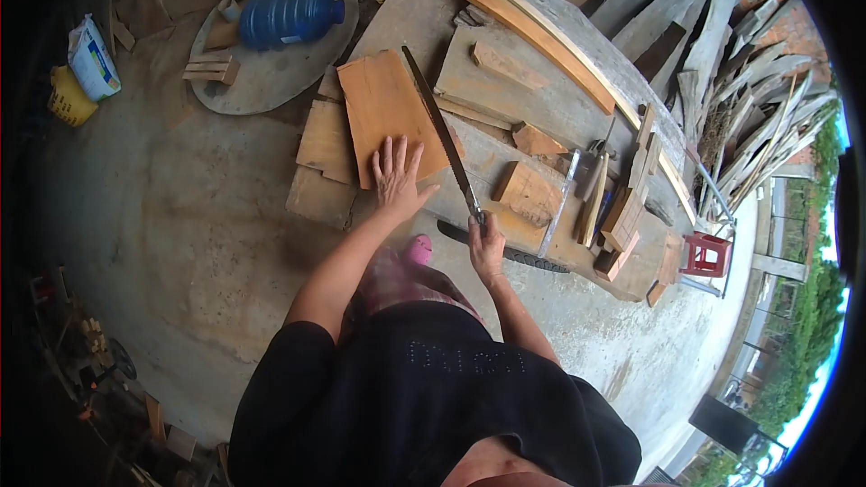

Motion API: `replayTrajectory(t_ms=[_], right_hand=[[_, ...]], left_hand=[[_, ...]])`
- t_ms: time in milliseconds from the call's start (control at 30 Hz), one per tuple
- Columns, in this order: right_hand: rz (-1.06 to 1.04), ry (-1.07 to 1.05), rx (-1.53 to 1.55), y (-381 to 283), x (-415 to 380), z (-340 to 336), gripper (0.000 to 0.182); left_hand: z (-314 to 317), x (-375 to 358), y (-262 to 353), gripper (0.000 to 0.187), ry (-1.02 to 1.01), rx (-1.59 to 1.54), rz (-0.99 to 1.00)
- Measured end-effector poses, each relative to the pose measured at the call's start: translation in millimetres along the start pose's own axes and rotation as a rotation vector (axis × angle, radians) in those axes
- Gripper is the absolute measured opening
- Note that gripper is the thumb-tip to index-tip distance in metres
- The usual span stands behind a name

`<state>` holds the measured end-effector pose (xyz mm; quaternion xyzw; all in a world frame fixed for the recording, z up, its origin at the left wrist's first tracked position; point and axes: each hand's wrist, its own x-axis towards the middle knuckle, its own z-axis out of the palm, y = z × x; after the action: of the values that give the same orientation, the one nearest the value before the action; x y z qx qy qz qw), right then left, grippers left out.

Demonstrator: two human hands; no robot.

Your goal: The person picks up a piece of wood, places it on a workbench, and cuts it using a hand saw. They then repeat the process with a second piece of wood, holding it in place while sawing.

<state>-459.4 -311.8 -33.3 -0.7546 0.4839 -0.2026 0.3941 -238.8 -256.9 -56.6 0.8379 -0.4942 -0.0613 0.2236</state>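
Observation:
A wide orange-brown board (383,104) lies on the work table, overlapping some paler boards at its near left side. My left hand (397,179) rests flat on the near part of this board, fingers spread and pointing away from me. In my right hand (488,248) is the handle of a handsaw (437,117), fingers wrapped round it. The long dark blade slants away to the upper left, along the board's right edge. Below the saw handle, at the table's near edge, shows a long black strip with notches (537,261), partly hidden by my right hand.
Right of the saw lie a wood block (528,193), a metal ruler (561,202) and several wood offcuts. A long curved plank (541,45) runs along the far side. Upper left, a blue water jug (287,18) lies on a round table (262,90). A red stool (706,255) stands right.

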Motion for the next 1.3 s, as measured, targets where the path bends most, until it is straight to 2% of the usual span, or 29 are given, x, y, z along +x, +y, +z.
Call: replayTrajectory(t_ms=[67, 200, 300, 367, 400, 433, 500, 533, 567, 633, 667, 900, 1300], right_hand=[[-0.018, -0.023, -0.043, 2, 13, 5, 0.022], [0.053, -0.058, -0.039, -12, 32, 15, 0.022], [-0.020, -0.037, -0.083, -15, 44, 28, 0.021], [0.005, -0.061, -0.091, -19, 48, 36, 0.020], [0.019, -0.086, -0.103, -22, 49, 39, 0.020], [0.025, -0.084, -0.102, -27, 50, 39, 0.020], [-0.009, -0.089, -0.143, -34, 47, 39, 0.021], [-0.038, -0.085, -0.186, -34, 45, 37, 0.020], [-0.034, -0.083, -0.192, -32, 42, 35, 0.020], [-0.024, -0.109, -0.280, -27, 37, 31, 0.021], [-0.019, -0.084, -0.262, -25, 35, 30, 0.021], [0.046, -0.060, -0.202, -17, 34, 37, 0.020], [-0.010, -0.064, -0.160, -14, 46, 33, 0.020]], left_hand=[[7, 14, -6, 0.091, -0.101, 0.125, -0.030], [1, 31, -26, 0.093, -0.134, 0.126, 0.015], [-9, 44, -34, 0.090, -0.169, 0.140, 0.025], [-11, 52, -34, 0.088, -0.116, 0.097, -0.012], [-12, 58, -27, 0.076, -0.079, 0.109, -0.051], [-6, 69, -29, 0.076, -0.084, 0.110, -0.048], [7, 92, -32, 0.067, -0.128, 0.139, -0.183], [11, 97, -30, 0.061, -0.056, 0.148, -0.212], [16, 99, -30, 0.061, -0.060, 0.142, -0.210], [20, 98, -27, 0.060, 0.143, 0.121, -0.201], [23, 97, -25, 0.062, 0.075, 0.203, -0.212], [24, 99, -23, 0.064, 0.027, 0.314, -0.225], [24, 100, -23, 0.061, 0.062, 0.301, -0.217]])
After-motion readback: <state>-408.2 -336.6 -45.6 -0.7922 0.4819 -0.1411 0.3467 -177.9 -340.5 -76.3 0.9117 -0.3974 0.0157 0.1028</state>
